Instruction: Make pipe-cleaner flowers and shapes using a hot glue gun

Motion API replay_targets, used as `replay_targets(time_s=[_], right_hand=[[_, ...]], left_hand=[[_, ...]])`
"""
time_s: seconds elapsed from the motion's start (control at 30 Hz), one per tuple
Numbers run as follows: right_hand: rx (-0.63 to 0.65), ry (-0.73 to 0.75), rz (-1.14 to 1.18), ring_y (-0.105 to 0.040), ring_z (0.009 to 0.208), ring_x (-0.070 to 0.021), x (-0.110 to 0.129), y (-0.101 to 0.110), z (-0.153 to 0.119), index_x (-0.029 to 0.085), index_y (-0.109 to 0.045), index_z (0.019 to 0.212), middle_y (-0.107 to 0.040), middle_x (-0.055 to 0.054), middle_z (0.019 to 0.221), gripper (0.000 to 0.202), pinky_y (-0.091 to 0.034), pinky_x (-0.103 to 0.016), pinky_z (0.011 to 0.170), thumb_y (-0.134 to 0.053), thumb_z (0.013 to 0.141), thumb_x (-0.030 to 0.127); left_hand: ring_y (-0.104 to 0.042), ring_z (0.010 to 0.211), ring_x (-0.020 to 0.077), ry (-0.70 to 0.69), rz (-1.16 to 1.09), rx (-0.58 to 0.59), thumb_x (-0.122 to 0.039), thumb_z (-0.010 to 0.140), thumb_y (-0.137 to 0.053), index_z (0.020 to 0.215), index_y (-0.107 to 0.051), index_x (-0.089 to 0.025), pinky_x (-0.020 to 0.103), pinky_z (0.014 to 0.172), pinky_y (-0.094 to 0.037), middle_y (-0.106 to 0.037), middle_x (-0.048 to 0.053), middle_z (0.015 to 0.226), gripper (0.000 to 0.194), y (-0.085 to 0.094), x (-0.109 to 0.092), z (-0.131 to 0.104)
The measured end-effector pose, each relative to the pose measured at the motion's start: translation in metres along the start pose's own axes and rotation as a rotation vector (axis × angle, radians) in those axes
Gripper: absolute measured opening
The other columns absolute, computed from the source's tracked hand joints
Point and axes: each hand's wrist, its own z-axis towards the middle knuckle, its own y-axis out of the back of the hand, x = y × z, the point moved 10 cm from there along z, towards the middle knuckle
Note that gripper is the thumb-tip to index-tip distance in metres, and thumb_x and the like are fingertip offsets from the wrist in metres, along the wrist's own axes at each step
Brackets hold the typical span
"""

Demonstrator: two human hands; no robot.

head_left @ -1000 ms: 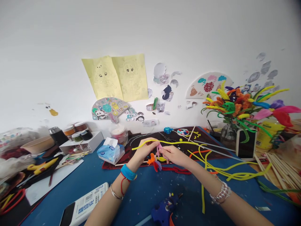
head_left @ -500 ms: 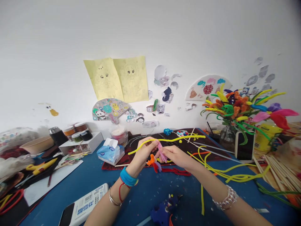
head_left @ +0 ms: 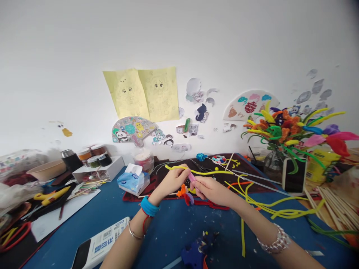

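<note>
The handwork is looking partway along. A bouquet of fuzzy pipe-cleaner flowers (head_left: 284, 129) is already standing made up in a glass vase (head_left: 271, 160) on the right, and a small orange, red and purple pipe-cleaner piece (head_left: 186, 198) is showing its shape just below the hands. The pink pipe-cleaner piece (head_left: 192, 177) is seemingly still being worked, since both hands are gripping it. Loose yellow pipe cleaners (head_left: 291, 213) are lying unshaped across the right side of the blue worktop (head_left: 157, 231), and red pipe cleaners (head_left: 211, 204) are resting along the near edge of the dark mat (head_left: 244, 164).

The pink piece is sitting between the two hands, touching both. The left hand (head_left: 176, 177) is closing narrowly around its upper end, while a long yellow pipe cleaner (head_left: 209, 173) is running across that same hand and sticking out on both sides. The right hand (head_left: 206, 188) is pinching the pink piece's lower end between thumb and fingers; its curled fingers are partly hiding that end.
</note>
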Motion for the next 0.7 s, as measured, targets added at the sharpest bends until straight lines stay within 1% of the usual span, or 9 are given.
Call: replay_targets(time_s=[0.13, 0.23, 0.33, 0.4, 0.43, 0.5, 0.57, 0.63, 0.7], right_hand=[[0.013, -0.01, 0.095, -0.041, 0.046, -0.0097, 0.0, -0.001, 0.001, 0.016, -0.054, 0.082, -0.047, 0.004, 0.051, 0.041, -0.034, -0.021, 0.049, -0.032, 0.091, 0.05], [0.003, 0.018, 0.222, -0.043, 0.044, -0.0097, -0.001, -0.006, 0.006, 0.016, -0.053, 0.08, -0.044, 0.005, 0.045, 0.042, -0.038, -0.022, 0.051, -0.034, 0.09, 0.051], [-0.124, 0.05, 0.359, -0.043, 0.039, -0.0098, -0.006, -0.007, 0.011, 0.016, -0.054, 0.081, -0.036, 0.009, 0.039, 0.042, -0.041, -0.023, 0.05, -0.035, 0.089, 0.052], [-0.198, 0.05, 0.428, -0.042, 0.035, -0.0096, -0.01, -0.007, 0.012, 0.016, -0.054, 0.083, -0.031, 0.011, 0.04, 0.042, -0.04, -0.023, 0.045, -0.036, 0.088, 0.053], [-0.208, 0.046, 0.451, -0.041, 0.034, -0.0095, -0.01, -0.008, 0.012, 0.015, -0.054, 0.084, -0.03, 0.011, 0.04, 0.042, -0.038, -0.023, 0.043, -0.038, 0.087, 0.054], [-0.179, 0.039, 0.489, -0.043, 0.036, -0.0095, -0.007, -0.011, 0.011, 0.015, -0.054, 0.086, -0.029, 0.011, 0.043, 0.041, -0.038, -0.022, 0.044, -0.04, 0.087, 0.053], [-0.117, 0.042, 0.511, -0.044, 0.04, -0.009, -0.002, -0.015, 0.009, 0.015, -0.053, 0.086, -0.03, 0.01, 0.046, 0.039, -0.038, -0.022, 0.047, -0.041, 0.087, 0.052], [-0.063, 0.047, 0.534, -0.041, 0.043, -0.0082, 0.002, -0.02, 0.006, 0.016, -0.051, 0.081, -0.031, 0.009, 0.049, 0.037, -0.039, -0.022, 0.049, -0.041, 0.088, 0.052], [-0.037, 0.046, 0.556, -0.034, 0.042, -0.0077, 0.003, -0.026, 0.005, 0.018, -0.045, 0.072, -0.027, 0.009, 0.049, 0.039, -0.039, -0.023, 0.049, -0.039, 0.088, 0.053]], left_hand=[[-0.032, 0.046, 0.009, 0.046, -0.079, -0.049, -0.04, 0.084, -0.044, 0.063, -0.049, -0.017, 0.022, 0.043, -0.026, -0.038, -0.005, 0.052, 0.031, 0.002, 0.011, 0.002], [-0.03, 0.042, 0.008, 0.08, -0.164, -0.111, -0.046, 0.082, -0.046, 0.061, -0.047, -0.017, 0.022, 0.041, -0.023, -0.035, -0.006, 0.048, 0.035, 0.003, 0.019, 0.001], [-0.03, 0.039, 0.0075, 0.083, -0.214, -0.153, -0.049, 0.085, -0.041, 0.062, -0.044, -0.018, 0.021, 0.04, -0.023, -0.035, -0.006, 0.045, 0.038, 0.001, 0.017, -0.001], [-0.031, 0.038, 0.0074, 0.071, -0.234, -0.179, -0.049, 0.087, -0.037, 0.066, -0.043, -0.018, 0.021, 0.04, -0.024, -0.035, -0.007, 0.044, 0.037, 0.0, 0.012, -0.004], [-0.031, 0.038, 0.0072, 0.058, -0.238, -0.198, -0.048, 0.088, -0.036, 0.068, -0.042, -0.018, 0.02, 0.041, -0.024, -0.036, -0.007, 0.045, 0.036, 0.001, 0.009, -0.006], [-0.033, 0.039, 0.0073, 0.028, -0.237, -0.228, -0.045, 0.089, -0.036, 0.071, -0.041, -0.019, 0.02, 0.042, -0.025, -0.036, -0.007, 0.046, 0.032, 0.004, 0.002, -0.009], [-0.032, 0.041, 0.0075, 0.003, -0.231, -0.258, -0.044, 0.089, -0.036, 0.071, -0.041, -0.019, 0.02, 0.043, -0.026, -0.035, -0.007, 0.047, 0.031, 0.008, -0.004, -0.01], [-0.031, 0.044, 0.0079, -0.016, -0.218, -0.298, -0.042, 0.09, -0.036, 0.071, -0.04, -0.019, 0.021, 0.045, -0.027, -0.033, -0.007, 0.05, 0.03, 0.014, -0.008, -0.011], [-0.033, 0.049, 0.0086, -0.052, -0.167, -0.35, -0.039, 0.09, -0.036, 0.069, -0.041, -0.019, 0.021, 0.05, -0.029, -0.034, -0.006, 0.055, 0.03, 0.021, -0.014, -0.013]])
